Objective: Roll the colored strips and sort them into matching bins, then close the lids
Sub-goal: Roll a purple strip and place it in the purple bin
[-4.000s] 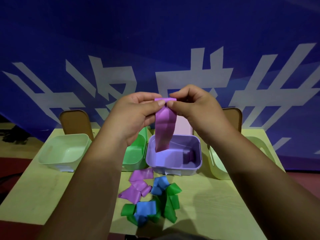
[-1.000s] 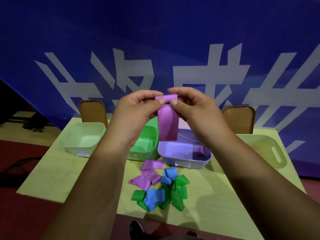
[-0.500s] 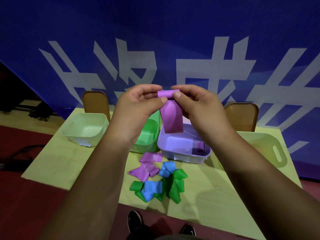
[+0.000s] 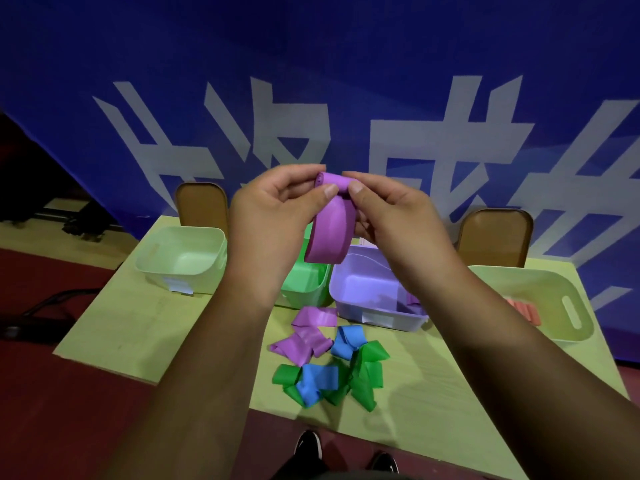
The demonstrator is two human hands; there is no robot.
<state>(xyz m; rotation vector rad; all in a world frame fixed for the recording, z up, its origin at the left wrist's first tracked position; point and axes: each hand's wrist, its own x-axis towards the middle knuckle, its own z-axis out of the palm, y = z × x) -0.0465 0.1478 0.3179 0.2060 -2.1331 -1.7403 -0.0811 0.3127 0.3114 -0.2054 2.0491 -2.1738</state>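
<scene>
Hands are raised above the far half of the worktop (image 4: 138,327), and both work on one purple strip (image 4: 330,233). The left hand (image 4: 277,209) and right hand (image 4: 391,213) face each other, and their fingers (image 4: 325,194) curl in to pinch the strip's rolled upper end between thumbs and fingertips. The unrolled remainder hangs down in a loose curve, in the air over the gap between the green bin (image 4: 308,285) and the purple bin (image 4: 346,271). Both bins stand open in a row, with a pale green bin (image 4: 156,278) to the far left and a yellow-green bin (image 4: 540,296) to the right that holds pink rolls (image 4: 523,310). Just near of the purple bin lie loose purple strips (image 4: 308,337), blue strips (image 4: 348,337) and green strips (image 4: 367,375) in a tangled heap, touching one another. Two brown lids (image 4: 201,206) stand upright behind the row, against a blue banner (image 4: 311,46) with white characters.
</scene>
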